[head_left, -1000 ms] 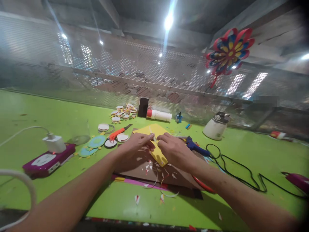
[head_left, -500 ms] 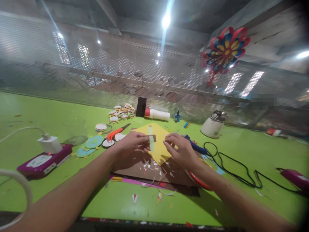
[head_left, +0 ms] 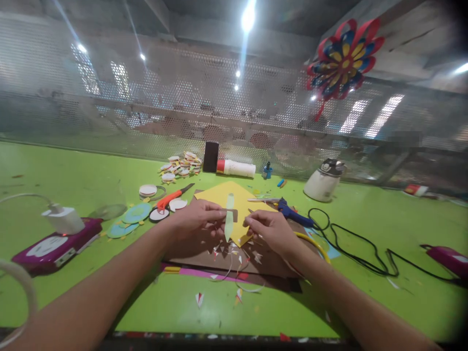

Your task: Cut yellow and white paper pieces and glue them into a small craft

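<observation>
My left hand [head_left: 201, 217] is closed, pinching a pale green paper strip [head_left: 228, 226] with a small brown piece [head_left: 234, 213] across it. The strip stands out against a yellow paper square [head_left: 243, 202], which lies on a brown cardboard sheet [head_left: 193, 256]. Just right of the strip, my right hand [head_left: 268, 226] has its thumb and fingertips brought together over the yellow paper. A tiny dark tip shows by its forefinger; what the fingers hold is too small to make out. Behind that hand lies a blue glue gun [head_left: 294, 215], its cable running right.
Orange-handled scissors [head_left: 170, 200], white discs and light blue paper discs [head_left: 137, 213] lie to the left. A purple power box [head_left: 58, 243] with a white plug stands further left. Toward the back are a phone [head_left: 211, 157], a white tube [head_left: 237, 168] and a jug [head_left: 323, 181]. Paper scraps litter the front.
My right hand has moved down and slightly left, and its fingers have closed from a looser spread. More of the glue gun is uncovered. My left hand keeps holding the strip.
</observation>
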A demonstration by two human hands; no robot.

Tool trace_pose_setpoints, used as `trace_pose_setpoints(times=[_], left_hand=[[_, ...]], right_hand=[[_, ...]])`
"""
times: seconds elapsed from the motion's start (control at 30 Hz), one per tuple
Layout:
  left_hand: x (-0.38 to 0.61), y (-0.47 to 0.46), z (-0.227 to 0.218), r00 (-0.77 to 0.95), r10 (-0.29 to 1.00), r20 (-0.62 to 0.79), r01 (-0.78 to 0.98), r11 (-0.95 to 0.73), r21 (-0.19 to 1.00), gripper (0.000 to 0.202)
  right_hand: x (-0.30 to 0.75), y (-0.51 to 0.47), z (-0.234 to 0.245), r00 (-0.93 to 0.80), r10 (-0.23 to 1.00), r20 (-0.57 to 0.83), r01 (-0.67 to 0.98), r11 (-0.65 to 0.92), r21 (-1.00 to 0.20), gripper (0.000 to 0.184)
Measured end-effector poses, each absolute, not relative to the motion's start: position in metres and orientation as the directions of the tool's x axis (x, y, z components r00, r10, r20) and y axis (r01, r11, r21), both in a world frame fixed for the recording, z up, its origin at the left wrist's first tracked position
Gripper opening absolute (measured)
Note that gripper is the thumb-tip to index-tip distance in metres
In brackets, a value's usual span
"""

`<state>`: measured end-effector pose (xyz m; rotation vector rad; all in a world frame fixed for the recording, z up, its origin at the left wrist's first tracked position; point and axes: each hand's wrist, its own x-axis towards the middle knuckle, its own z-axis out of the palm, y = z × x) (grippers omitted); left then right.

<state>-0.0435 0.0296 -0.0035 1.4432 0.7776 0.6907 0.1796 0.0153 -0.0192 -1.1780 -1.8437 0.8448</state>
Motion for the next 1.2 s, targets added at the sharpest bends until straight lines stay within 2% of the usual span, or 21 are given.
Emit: trace_pose_setpoints(times=[0.2,0.4,0.57,0.87,1.2], left_hand=[[-0.042,0.028,-0.003,0.619,0.783,-0.064,0.074,0.023,0.997,0.029],[-0.039,0.023,0.003,0.637,0.767,-0.078,0.069,0.044,0.997,0.028],[-0.039,0.025,-0.001,0.654,0.752,-0.087,0.048,0.074,0.996,0.026],[-0.035,0.023,-0.003,0.553,0.825,-0.121,0.002,0.144,0.99,0.021],[-0.037,0.024,-0.006,0.585,0.807,-0.073,0.046,0.056,0.997,0.02]], right_hand=[[0.175,0.003,-0.019,-0.358,0.933,0.014,0.227,0.101,-0.969,0.027],[0.17,-0.005,-0.015,-0.394,0.918,-0.04,0.087,-0.007,-0.996,0.028],[0.17,-0.008,-0.011,-0.376,0.926,-0.026,0.049,-0.008,-0.999,0.028],[0.17,-0.009,-0.009,-0.368,0.93,-0.003,0.149,0.056,-0.987,0.025],[0.168,-0.008,-0.013,-0.369,0.929,-0.018,0.133,0.034,-0.99,0.024]])
